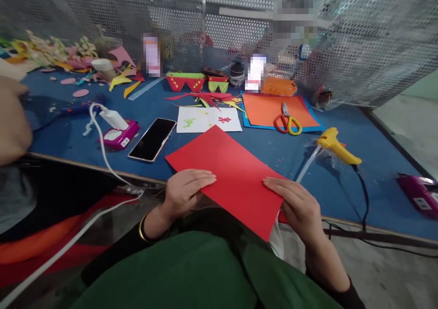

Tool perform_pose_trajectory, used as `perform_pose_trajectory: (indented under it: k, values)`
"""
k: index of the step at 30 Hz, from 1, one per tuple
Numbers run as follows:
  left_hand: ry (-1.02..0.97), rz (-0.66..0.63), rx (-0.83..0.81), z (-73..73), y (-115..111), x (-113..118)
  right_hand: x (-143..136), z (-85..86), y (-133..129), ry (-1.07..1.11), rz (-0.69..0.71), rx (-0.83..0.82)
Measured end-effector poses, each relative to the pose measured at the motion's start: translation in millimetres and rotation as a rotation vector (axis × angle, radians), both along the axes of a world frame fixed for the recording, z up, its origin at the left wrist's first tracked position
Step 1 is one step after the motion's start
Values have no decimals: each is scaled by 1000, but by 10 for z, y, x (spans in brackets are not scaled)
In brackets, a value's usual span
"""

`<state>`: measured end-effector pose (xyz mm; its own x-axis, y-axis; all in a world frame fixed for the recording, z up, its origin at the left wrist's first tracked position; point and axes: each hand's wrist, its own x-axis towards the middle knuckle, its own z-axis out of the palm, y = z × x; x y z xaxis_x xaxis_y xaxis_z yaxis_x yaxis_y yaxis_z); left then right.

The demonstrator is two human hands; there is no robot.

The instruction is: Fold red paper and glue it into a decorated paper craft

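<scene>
Lap: a green garment (pixel 191 272), soft and matte, fills the lower middle of the view.
Left hand (pixel 186 191): closed on the near left edge of the red sheet, fingers flat on top and pointing right, thumb hidden beneath; a gold bangle (pixel 142 229) rings the wrist.
Right hand (pixel 298 205): pinching the sheet's right corner, fingers laid flat over it and pointing left.
Red sheet (pixel 229 172): smooth, stiff-looking paper, rectangular, turned at an angle; its near half hangs over the table edge above the lap, its far corner reaches over the blue top.
Table (pixel 273 154): blue, felt-like surface scattered with tiny paper scraps.
Phone (pixel 152 139): glossy black slab lying flat, left of the sheet.
Charger (pixel 119 135): pink plastic block with a white plug and cable running off the edge.
Glue gun (pixel 337 147): yellow plastic, on its side to the right, black cord trailing.
White paper (pixel 208 119): flat rectangle with small green and red cut shapes on it.
Scissors (pixel 287 120): orange and yellow looped handles, resting on an orange sheet (pixel 270 108).
Paper boats (pixel 196 81): red and green folded shapes with yellow dots.
Back wall (pixel 359 40): perforated metal mesh, grey.
Far left: another person's arm (pixel 12 122), blurred.
</scene>
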<state>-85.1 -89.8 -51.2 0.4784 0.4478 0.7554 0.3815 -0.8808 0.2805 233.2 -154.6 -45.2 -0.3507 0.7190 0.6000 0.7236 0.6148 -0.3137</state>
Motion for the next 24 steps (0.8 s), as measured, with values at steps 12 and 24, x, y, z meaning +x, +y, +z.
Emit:
perform_pose_trajectory:
  k: [12,24]
  values:
    - [13,-3,-194,23,20,-32,-47,-125,-86,114,-164,-191]
    - [5,298,-546,354,-13,157,-144,-62,77,372,-446,-443]
